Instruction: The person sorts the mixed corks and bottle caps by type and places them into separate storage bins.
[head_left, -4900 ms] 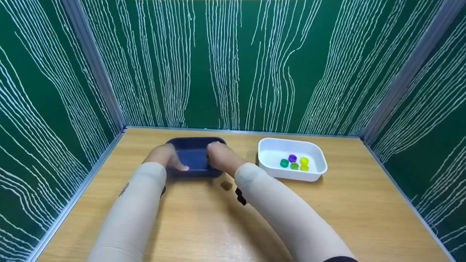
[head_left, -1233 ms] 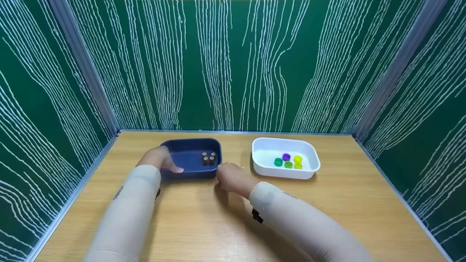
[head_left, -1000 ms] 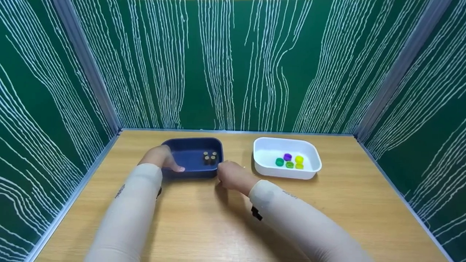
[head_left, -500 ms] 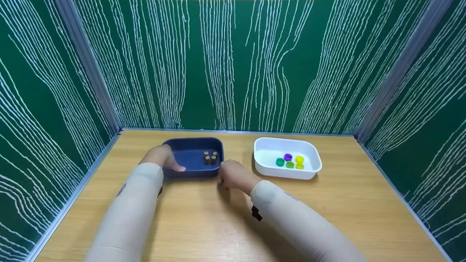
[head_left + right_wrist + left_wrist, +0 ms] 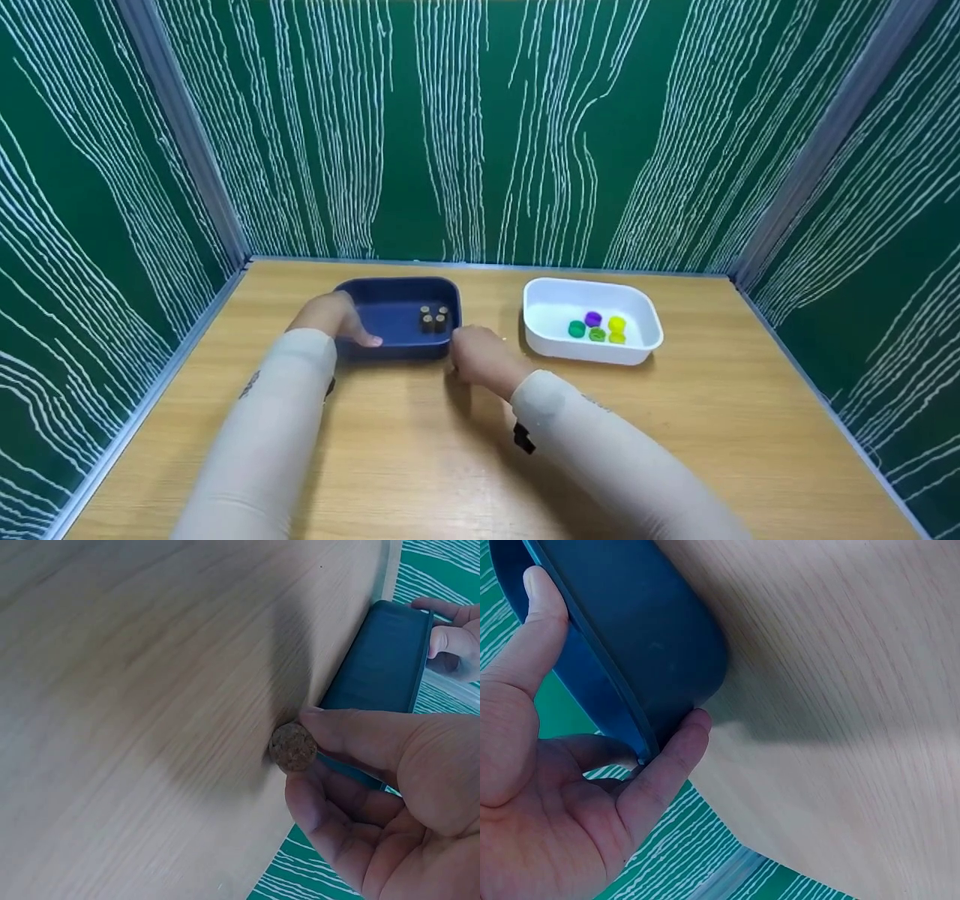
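My left hand (image 5: 330, 319) grips the left end of a dark blue tray (image 5: 397, 346), thumb over the rim and fingers along the outside. Inside the tray's right part several corks (image 5: 433, 321) stand upright, grouped together. Beyond the tray's front right corner, my right hand (image 5: 484, 356) is low over the table. The right wrist view shows its thumb and fingers pinching a brown cork (image 5: 293, 748) at the tabletop; whether the cork touches the wood I cannot tell. That cork is hidden behind the hand in the head view.
To the right stands a white tray (image 5: 589, 349) holding purple, green and yellow caps (image 5: 616, 324). Both trays sit on a wooden table (image 5: 420, 450). Green walls with white lines (image 5: 510, 150) enclose its back and sides.
Nearly five seconds ago my right hand was inside the blue tray and a cork lay on the table. Since then that hand has come out to the cork's place. Over the last second it stays there.
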`<act>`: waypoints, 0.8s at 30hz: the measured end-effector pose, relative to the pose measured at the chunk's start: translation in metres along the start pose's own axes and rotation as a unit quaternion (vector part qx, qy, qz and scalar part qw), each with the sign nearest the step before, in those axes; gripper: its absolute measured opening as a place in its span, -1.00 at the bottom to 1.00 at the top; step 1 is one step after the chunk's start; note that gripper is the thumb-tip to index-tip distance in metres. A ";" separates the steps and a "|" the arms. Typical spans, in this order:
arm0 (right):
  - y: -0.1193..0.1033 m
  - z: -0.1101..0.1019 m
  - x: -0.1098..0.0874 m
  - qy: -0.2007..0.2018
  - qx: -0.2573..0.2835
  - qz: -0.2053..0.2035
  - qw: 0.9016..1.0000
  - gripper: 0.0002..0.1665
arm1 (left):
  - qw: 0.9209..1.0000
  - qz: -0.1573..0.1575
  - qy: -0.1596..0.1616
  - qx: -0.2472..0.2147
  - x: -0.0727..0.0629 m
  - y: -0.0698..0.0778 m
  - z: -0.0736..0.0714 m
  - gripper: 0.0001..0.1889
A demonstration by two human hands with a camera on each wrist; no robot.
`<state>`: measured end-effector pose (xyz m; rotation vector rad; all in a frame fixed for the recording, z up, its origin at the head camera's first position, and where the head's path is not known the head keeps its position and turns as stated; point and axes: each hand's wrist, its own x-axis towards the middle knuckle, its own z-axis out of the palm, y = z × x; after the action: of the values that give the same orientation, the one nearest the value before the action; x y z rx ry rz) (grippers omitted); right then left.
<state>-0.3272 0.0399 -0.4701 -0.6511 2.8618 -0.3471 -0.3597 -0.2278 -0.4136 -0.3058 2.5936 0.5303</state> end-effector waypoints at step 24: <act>-0.018 -0.053 0.001 -0.035 0.006 -0.065 0.997 -0.85 | 1.000 -0.027 -0.010 -0.008 0.002 0.004 -0.001 0.26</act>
<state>-0.3335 0.0336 -0.4155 -0.8326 2.7564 -0.3520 -0.3632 -0.2248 -0.4120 -0.3744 2.5557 0.5327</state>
